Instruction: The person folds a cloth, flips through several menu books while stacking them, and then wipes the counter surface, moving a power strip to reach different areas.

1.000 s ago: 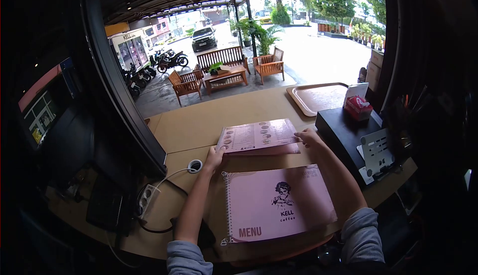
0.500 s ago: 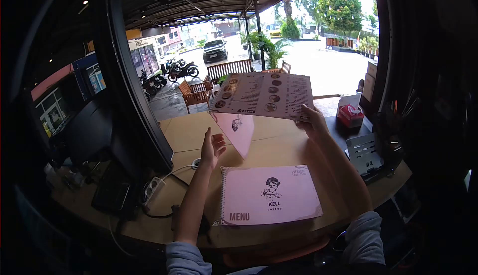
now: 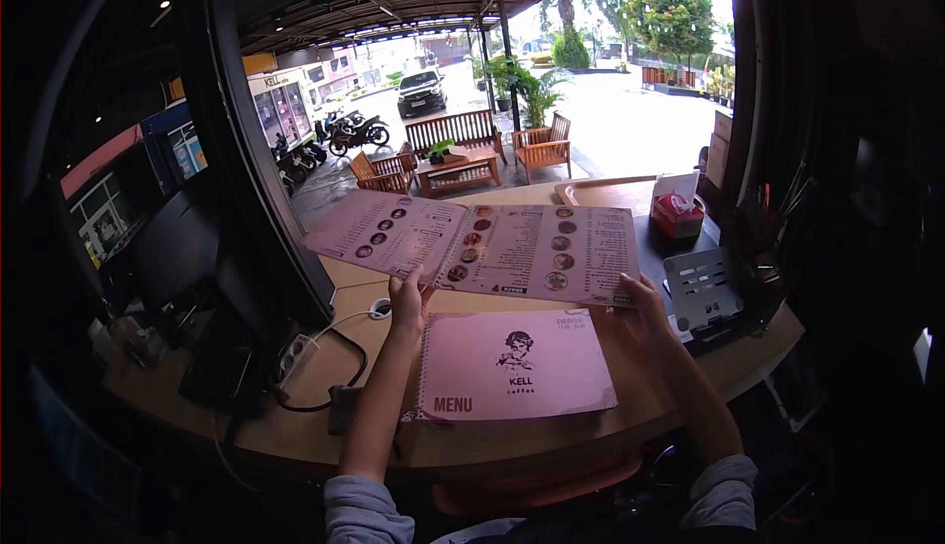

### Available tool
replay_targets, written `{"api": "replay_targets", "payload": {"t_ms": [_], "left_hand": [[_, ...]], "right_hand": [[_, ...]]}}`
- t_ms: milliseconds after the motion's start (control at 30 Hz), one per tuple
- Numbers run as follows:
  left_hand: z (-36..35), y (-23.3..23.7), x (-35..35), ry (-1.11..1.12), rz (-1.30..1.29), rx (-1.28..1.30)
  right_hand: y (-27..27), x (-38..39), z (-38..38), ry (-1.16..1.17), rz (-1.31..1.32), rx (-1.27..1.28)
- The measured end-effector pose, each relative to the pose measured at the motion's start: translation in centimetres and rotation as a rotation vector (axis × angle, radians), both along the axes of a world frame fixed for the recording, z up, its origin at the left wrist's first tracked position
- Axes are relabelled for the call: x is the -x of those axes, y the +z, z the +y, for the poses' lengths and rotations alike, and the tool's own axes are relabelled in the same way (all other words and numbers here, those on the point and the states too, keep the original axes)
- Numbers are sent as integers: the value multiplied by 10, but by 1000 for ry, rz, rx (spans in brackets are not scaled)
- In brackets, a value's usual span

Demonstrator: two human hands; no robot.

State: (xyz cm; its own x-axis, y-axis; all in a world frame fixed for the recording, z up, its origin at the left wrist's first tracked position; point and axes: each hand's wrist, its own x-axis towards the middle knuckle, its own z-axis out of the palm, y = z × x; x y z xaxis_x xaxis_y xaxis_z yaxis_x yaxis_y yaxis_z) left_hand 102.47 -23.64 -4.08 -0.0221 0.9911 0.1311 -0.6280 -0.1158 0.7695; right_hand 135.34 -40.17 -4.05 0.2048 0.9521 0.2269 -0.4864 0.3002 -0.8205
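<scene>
An open spiral-bound menu (image 3: 536, 249), with small round food pictures and text columns on its pages, is held up above the counter. My left hand (image 3: 409, 300) grips its lower edge near the spiral, on the left page. At the lower right corner of the right page, my right hand (image 3: 645, 306) pinches the menu, fingers underneath. Below, a closed menu (image 3: 517, 367) with a pink cover, a drawn figure and the words "KELL coffee" and "MENU" lies flat on the wooden counter (image 3: 384, 298), its spiral to the left.
A red tissue box (image 3: 676, 215) and a grey slotted stand (image 3: 704, 290) are at the right. A power strip (image 3: 297, 357) with cables lies left, beside a dark monitor (image 3: 187, 258). Beyond the counter are a wooden bench (image 3: 455, 132), chairs, motorbikes and a car.
The raised menu has come lower and now lies opened out to the left. My left hand has closed on its lower edge; my right hand has moved down with it.
</scene>
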Motion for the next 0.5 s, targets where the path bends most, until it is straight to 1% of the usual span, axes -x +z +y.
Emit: {"api": "replay_targets", "payload": {"t_ms": [67,100,133,200,233,267,333,367,400,467,500], "left_hand": [[-9,-14,5,83,343,-267],[7,-36,13,186,598,-502],[3,-36,15,189,598,-503],[-9,-33,20,228,987,-672],[-23,-19,19,172,1094,-632],[-38,-5,17,178,1095,-625],[-61,14,14,151,1321,-798],[-68,16,14,246,1529,-887],[-74,20,14,251,1532,-883],[-84,27,13,266,1673,-1036],[-85,28,14,171,1658,-999]], "right_hand": [[1,2,-7,-3,6,51],[2,4,-9,-6,-15,81],[3,7,-9,-7,-36,110],[4,12,-7,15,-6,109],[4,14,-6,33,24,109],[3,15,-5,40,22,111],[2,18,-1,57,40,103],[1,19,0,65,39,103],[0,19,1,79,46,60],[-7,17,2,93,57,21],[-13,16,2,80,107,46]]}}
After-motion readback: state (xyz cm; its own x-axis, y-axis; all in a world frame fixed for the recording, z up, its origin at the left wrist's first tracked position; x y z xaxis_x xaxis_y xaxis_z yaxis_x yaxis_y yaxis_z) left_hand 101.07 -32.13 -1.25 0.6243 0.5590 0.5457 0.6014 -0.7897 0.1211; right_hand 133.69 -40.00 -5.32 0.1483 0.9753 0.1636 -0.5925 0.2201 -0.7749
